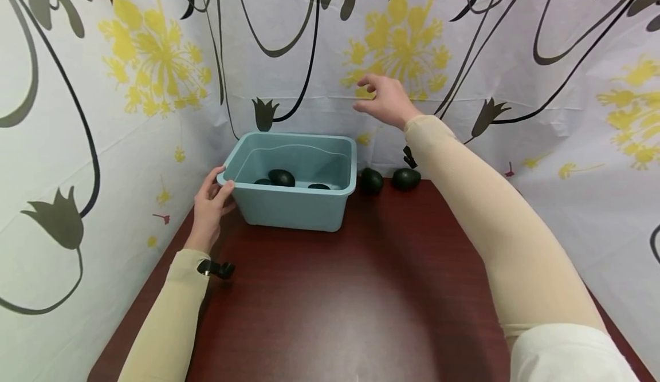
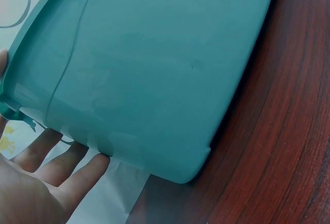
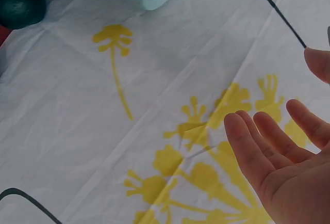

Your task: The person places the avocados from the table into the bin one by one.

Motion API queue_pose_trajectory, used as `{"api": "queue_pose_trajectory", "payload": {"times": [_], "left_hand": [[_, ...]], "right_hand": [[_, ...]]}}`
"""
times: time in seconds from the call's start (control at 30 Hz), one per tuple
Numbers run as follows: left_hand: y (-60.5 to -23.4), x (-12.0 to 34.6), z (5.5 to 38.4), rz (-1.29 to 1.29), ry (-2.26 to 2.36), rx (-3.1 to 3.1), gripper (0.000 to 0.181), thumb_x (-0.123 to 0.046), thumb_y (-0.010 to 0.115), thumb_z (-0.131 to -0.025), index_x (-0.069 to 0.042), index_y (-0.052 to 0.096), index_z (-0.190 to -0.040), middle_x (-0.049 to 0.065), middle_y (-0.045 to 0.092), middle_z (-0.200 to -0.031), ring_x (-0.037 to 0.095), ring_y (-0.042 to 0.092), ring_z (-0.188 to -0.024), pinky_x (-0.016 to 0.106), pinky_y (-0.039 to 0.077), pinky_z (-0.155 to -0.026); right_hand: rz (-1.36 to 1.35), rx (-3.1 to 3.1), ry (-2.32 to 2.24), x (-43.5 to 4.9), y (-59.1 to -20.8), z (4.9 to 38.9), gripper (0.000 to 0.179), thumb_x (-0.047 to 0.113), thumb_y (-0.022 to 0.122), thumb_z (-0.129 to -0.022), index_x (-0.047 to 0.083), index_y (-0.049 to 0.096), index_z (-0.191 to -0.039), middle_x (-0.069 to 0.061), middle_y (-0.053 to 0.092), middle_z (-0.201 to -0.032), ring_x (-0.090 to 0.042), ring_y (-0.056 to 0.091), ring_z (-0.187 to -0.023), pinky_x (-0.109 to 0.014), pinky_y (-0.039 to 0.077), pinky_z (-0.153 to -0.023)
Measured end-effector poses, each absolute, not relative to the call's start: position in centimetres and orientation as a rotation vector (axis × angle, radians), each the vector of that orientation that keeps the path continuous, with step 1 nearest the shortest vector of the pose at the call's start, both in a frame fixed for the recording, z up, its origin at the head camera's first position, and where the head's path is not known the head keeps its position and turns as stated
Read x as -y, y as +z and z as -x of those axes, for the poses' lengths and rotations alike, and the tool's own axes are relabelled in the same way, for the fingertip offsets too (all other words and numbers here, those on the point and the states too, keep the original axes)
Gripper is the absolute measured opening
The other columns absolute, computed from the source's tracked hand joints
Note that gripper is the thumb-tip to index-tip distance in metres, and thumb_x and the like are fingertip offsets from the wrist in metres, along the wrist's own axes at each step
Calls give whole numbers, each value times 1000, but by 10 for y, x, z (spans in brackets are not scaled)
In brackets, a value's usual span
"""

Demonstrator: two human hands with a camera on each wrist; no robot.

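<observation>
A light blue plastic bin (image 1: 294,207) stands upright at the back of the table. Its left front corner is in the grip of my left hand (image 1: 207,207), thumb at the rim and fingers along the side wall, as the left wrist view (image 2: 49,177) also shows. Inside the bin lie dark green avocados (image 1: 281,177), partly hidden by the front wall. Two more avocados, one close by the bin's right side (image 1: 371,181) and one farther right (image 1: 406,179), rest on the table. My right hand (image 1: 387,101) hovers above them, holding nothing, its fingers loosely bent and apart.
The dark red wooden table (image 1: 319,302) spreads out before the bin. White cloth (image 1: 289,78) with yellow flowers and grey stems hangs behind and on both sides, close to the bin and avocados. A black strap device (image 1: 216,268) sits on my left wrist.
</observation>
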State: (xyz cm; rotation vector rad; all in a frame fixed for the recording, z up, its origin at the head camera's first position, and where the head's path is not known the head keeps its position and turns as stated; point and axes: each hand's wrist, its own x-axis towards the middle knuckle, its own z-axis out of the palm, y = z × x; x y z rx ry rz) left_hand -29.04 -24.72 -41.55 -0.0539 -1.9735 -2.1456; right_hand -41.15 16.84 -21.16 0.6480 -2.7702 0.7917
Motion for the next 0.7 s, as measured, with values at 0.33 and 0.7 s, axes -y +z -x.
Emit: {"api": "queue_pose_trajectory", "payload": {"times": [0.33,0.7], "left_hand": [[-416,246,291,52,-2138,1977,61,-32,72,-95,-31,47,-151,15,39,-155,30,42,-136,64,38,-101],[-430,252,302,60,-2134,1963,61,-32,71,-95,-32,46,-151,15,40,-154,29,43,-135,64,38,-101]], "right_hand": [[-613,2775,774,-185,-223,412,60,39,67,-96,14,50,-147,-17,53,-142,-33,56,-119,-49,47,-96],[-609,2778,794,-200,-245,411,59,39,68,-96,13,50,-147,-19,52,-142,-34,58,-117,-51,47,-94]]}}
